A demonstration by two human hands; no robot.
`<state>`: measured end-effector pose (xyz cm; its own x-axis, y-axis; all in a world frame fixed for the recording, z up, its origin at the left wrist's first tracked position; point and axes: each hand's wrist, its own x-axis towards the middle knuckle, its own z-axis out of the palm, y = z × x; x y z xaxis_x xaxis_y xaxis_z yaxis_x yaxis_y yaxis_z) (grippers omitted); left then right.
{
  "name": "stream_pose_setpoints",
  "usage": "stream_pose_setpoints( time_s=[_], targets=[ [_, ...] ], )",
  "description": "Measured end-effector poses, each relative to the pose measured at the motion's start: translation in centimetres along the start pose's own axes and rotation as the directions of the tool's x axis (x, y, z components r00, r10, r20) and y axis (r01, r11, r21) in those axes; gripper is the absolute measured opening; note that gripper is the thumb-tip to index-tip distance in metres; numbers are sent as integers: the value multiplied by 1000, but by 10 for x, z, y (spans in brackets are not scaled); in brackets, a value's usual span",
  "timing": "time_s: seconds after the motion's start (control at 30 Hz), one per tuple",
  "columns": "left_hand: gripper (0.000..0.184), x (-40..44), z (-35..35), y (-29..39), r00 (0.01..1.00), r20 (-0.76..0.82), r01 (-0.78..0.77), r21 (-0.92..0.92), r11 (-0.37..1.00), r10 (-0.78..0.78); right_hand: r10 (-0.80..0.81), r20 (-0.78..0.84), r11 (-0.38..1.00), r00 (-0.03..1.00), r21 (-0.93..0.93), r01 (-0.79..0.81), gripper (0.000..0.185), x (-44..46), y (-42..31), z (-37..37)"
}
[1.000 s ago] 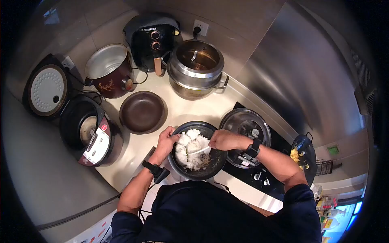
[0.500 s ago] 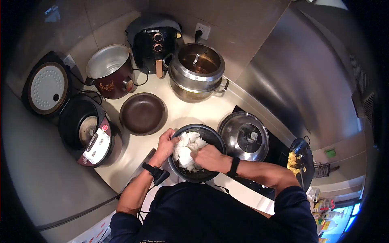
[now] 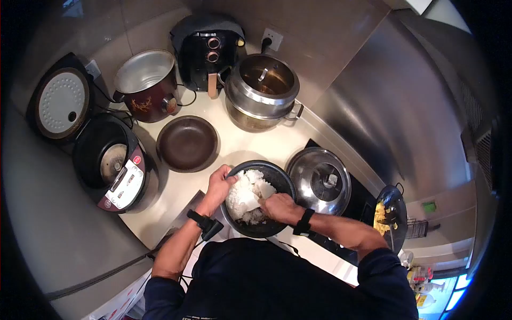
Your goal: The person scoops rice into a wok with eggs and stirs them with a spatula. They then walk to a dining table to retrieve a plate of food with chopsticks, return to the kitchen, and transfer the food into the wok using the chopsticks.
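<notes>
A dark round inner pot [image 3: 284, 183] with white rice [image 3: 243, 193] in it is at the counter's front edge. My left hand [image 3: 220, 186] grips the pot's left rim, thumb over the edge. In my right hand [image 3: 279, 207] is a white rice paddle [image 3: 261, 201], its blade in the rice and its handle mostly hidden by the fingers. Just right of the pot is a steel lid [image 3: 307, 182] with a glass centre.
Behind stand a brown bowl [image 3: 187, 144], an open rice cooker [image 3: 125, 184], a maroon pot [image 3: 145, 96], a black air fryer [image 3: 205, 58] and a steel steamer pot [image 3: 261, 101]. A wok [image 3: 394, 213] with yellow food is at the right.
My right hand has moved left and down over the pot with the paddle, turning the rice. My left hand stays on the rim. The view has shifted slightly.
</notes>
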<state>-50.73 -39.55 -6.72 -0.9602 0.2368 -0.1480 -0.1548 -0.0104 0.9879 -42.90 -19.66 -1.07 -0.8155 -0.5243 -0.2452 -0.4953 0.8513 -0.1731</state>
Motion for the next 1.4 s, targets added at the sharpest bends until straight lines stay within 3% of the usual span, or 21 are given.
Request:
stream_pose_setpoints(
  time_s=[0.03,0.07,0.1,0.17,0.23,0.3,0.37,0.57,0.63,0.67,0.7,0.77,0.83,0.9,0.97,1.03,1.17,1.2,1.3,1.4],
  targets=[
    [14,-2,0,0,1000,-18,13,-13,1000,-13,158,28,969,987,189,-160,17,3,-1,3],
    [15,-3,1,-5,999,-44,6,-22,1000,-7,219,120,932,968,269,-244,23,8,-2,-2],
    [15,-8,2,-5,999,-51,10,-21,1000,-11,211,123,933,970,270,-238,23,8,-2,-10],
    [15,-6,1,-1,998,-67,-3,33,999,5,140,347,937,927,257,-237,26,10,12,-35],
    [16,-6,-1,-3,998,-62,-6,54,999,9,155,317,946,936,227,-233,27,2,29,-49],
    [17,-8,0,-3,997,-70,-5,36,999,8,213,335,970,918,44,-241,24,-6,21,-101],
    [17,-10,0,0,998,-57,3,-8,1000,-3,260,288,961,922,14,-275,23,-4,31,-91],
    [16,-7,-1,-7,997,-64,-34,121,992,42,308,195,951,931,-48,-305,20,12,12,-71],
    [16,-6,-2,-9,999,-40,-8,65,998,11,245,162,964,956,-144,-222,18,20,5,-49],
    [16,-8,-3,-3,997,-46,-59,145,988,66,139,138,970,981,-221,-106,14,21,4,-39],
    [16,-8,-3,-3,996,-40,-68,147,987,75,144,130,968,981,-223,-113,14,19,9,-28],
    [17,-8,-3,-6,998,-48,-44,128,991,51,-110,27,957,994,-267,113,13,7,20,-11],
    [16,-7,0,-13,999,-39,-32,58,998,34,-228,31,927,973,-300,227,15,-8,16,-37],
    [14,-10,1,-8,999,-40,-23,48,999,24,-250,55,926,967,-277,255,16,-19,7,-54],
    [13,-10,0,-7,999,-40,-15,70,997,18,-220,62,930,974,-290,228,17,-27,-2,-72],
    [13,-6,1,-14,999,-25,-45,8,999,45,-99,64,923,993,-366,116,33,-32,-9,-94],
    [15,-2,0,-13,1000,-9,9,47,999,-8,-127,9,930,992,-347,122,30,-15,-3,-95],
    [15,-2,0,-12,1000,-10,12,49,999,-12,-107,27,922,994,-371,109,16,-8,-4,-91],
    [15,-4,-1,-4,1000,-13,4,55,998,-4,-174,-39,934,984,-323,152,7,16,3,-59],
    [17,-8,-1,-2,1000,3,14,-5,1000,-14,-50,66,976,997,-208,63,10,28,2,-35]
  ],
)
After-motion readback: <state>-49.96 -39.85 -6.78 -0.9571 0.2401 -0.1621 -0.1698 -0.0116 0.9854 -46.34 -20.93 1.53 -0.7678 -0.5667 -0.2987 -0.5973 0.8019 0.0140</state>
